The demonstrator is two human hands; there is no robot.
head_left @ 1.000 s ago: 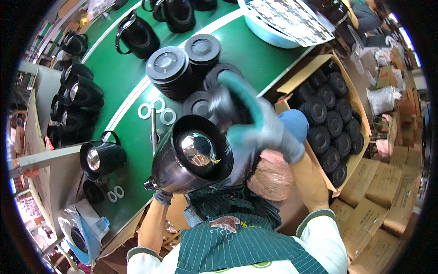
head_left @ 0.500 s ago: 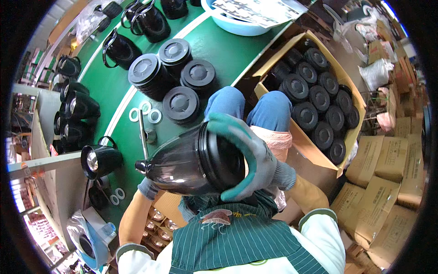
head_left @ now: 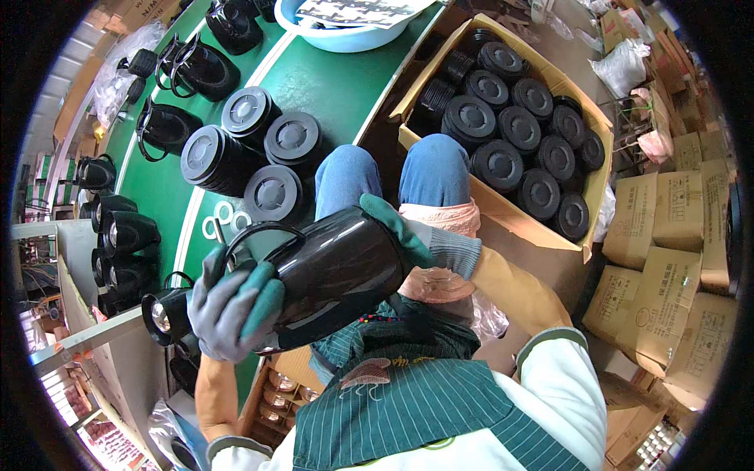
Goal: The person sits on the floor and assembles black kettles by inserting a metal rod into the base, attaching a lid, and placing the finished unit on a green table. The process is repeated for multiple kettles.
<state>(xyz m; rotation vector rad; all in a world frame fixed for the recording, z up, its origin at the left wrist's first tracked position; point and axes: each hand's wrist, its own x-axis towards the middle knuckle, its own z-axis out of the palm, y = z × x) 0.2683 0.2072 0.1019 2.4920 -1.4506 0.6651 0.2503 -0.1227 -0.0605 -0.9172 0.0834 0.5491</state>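
A glossy black jug (head_left: 334, 271) lies on its side across my lap, its curved handle pointing away from me. My left hand (head_left: 237, 308), in a grey glove with teal finger pads, is closed round the jug's left end, below the handle. On the other end, my gloved right hand (head_left: 416, 239) cups the jug, its fingers lying over the far side. The jug's left end is mostly hidden by my left hand. Beyond the handle, several pale rings (head_left: 224, 212) lie on the green table (head_left: 338, 90), near stacks of round black lids (head_left: 272, 192).
An open carton (head_left: 495, 200) of stacked black lids stands at the right. More black jugs (head_left: 200, 71) stand on the table's far left, and a light-blue basin (head_left: 345, 38) sits at the back. Closed cartons (head_left: 656, 298) are piled at far right. A box of shiny silvery pieces (head_left: 275, 392) lies below my left forearm.
The jug has been turned, so its handle now shows. My left hand has come into view on its left end, and my right hand has shifted to the far side of its right end.
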